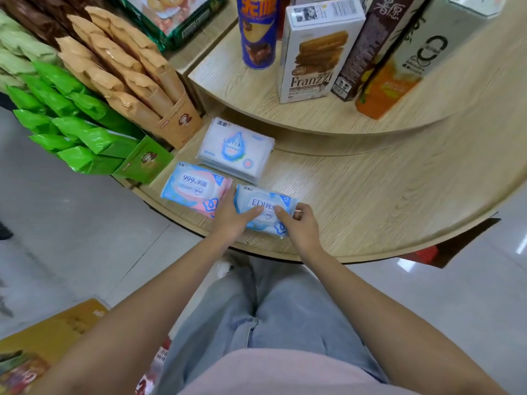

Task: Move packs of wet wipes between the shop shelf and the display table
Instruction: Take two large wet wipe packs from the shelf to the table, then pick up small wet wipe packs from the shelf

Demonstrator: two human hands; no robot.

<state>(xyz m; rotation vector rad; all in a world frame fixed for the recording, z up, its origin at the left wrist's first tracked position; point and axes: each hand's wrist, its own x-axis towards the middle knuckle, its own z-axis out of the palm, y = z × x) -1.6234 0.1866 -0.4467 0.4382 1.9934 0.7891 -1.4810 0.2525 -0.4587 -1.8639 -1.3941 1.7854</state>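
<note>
A blue-and-white wipes pack marked "EDI" (261, 202) lies near the front edge of the round wooden display table (356, 201). My left hand (231, 216) holds its left end, thumb on top. My right hand (299, 226) grips its right end, thumb across the top and fingers curled round the edge. Left of it lies a pink-and-blue pack marked "999" (194, 188), touching my left hand. Behind them sits a white stack marked "LOTION" (235, 149).
Green snack bags (74, 129) and tan snack bags (128, 78) fill display boxes at the table's left. The raised tier (248, 84) carries a blue can (258, 29), a Franzzi biscuit box (313, 52) and tall cartons (399, 58). Tiled floor lies below.
</note>
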